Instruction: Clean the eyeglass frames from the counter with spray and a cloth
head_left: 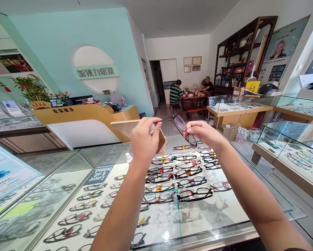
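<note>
Left hand (145, 139), right hand (206, 133), both forearms (250, 181) bare; sliver of dark sleeve (294, 249) at right forearm's base

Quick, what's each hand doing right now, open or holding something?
Left hand: closed, holding the glasses by one temple arm.
Right hand: closed, holding the same glasses at the front.

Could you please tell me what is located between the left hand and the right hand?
In the head view, a pair of glasses spans the gap, held by the left hand and the right hand.
</note>
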Demonstrator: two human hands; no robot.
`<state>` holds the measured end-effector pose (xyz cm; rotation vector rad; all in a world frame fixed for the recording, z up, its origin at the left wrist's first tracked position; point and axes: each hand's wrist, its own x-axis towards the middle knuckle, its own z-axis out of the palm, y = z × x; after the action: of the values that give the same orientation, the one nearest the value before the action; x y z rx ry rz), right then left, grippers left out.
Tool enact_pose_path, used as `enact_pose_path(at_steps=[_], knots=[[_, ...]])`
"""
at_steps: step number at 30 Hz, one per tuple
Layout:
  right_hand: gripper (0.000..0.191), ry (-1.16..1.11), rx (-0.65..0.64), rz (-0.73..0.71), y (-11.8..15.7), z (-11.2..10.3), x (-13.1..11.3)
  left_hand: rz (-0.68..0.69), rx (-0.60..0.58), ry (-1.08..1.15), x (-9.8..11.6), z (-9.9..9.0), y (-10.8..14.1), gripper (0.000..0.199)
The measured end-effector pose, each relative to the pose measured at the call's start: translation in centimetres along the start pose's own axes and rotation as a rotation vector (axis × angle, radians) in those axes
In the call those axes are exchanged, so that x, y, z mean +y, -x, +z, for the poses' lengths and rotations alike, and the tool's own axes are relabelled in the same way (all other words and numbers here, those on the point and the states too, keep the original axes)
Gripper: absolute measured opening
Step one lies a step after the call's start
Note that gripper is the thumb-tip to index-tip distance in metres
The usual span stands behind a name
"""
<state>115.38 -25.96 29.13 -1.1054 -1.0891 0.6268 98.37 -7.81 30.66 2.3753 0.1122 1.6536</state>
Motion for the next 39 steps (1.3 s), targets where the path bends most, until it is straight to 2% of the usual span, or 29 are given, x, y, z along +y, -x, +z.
enact_pose_path(at_steps=[2, 5, 7, 9, 13, 15, 17, 23, 28, 32, 33, 35, 37, 39], knots=[[0.017, -0.055, 0.014, -0.010, 0.1, 0.1, -0.2, 0.012, 0.061, -0.015, 0.4, 0.1, 0.0, 0.011], [0.022, -0.146, 0.027, -0.031, 0.3, 0.0, -0.6, 0.033, 0.223, -0.057, 1.1, 0.1, 0.1, 0.009], [0.023, -0.202, 0.027, -0.053, 0.4, 0.0, -0.8, 0.084, 0.255, -0.049, 1.6, 0.2, 0.3, 0.007], [0.021, -0.243, 0.008, -0.069, 0.5, 0.1, -1.0, 0.162, 0.153, 0.001, 2.1, 0.4, 0.7, 0.011], [0.015, -0.286, -0.039, -0.102, 0.8, 0.5, -1.3, 0.276, -0.156, 0.077, 2.9, 1.4, 1.5, 0.032], [0.013, -0.299, -0.050, -0.125, 1.0, 0.8, -1.5, 0.300, -0.232, 0.076, 3.0, 1.9, 1.7, 0.035], [0.012, -0.304, -0.041, -0.148, 1.1, 1.1, -1.8, 0.303, -0.243, 0.069, 2.8, 2.2, 1.8, 0.030], [0.013, -0.289, 0.057, -0.211, 1.4, 1.8, -2.3, 0.283, -0.155, 0.056, 1.9, 2.8, 1.9, 0.026], [0.015, -0.291, 0.109, -0.266, 1.5, 2.2, -2.3, 0.171, -0.061, 0.075, 1.9, 3.3, 2.2, 0.024], [0.023, -0.287, 0.185, -0.257, 1.5, 2.3, -2.5, 0.044, -0.130, 0.187, 3.0, 2.4, 2.2, 0.024], [0.025, -0.292, 0.206, -0.258, 1.6, 2.3, -2.7, -0.011, -0.140, 0.226, 3.3, 2.0, 2.0, 0.030], [0.027, -0.302, 0.238, -0.258, 1.9, 2.2, -3.2, -0.136, -0.129, 0.278, 3.4, 0.8, 1.6, 0.054], [0.028, -0.304, 0.259, -0.248, 2.3, 2.1, -3.8, -0.266, -0.138, 0.273, 2.7, -0.6, 0.9, 0.077], [0.028, -0.304, 0.282, -0.238, 2.7, 2.0, -4.3, -0.403, -0.182, 0.208, 1.3, -2.2, 0.2, 0.083]])
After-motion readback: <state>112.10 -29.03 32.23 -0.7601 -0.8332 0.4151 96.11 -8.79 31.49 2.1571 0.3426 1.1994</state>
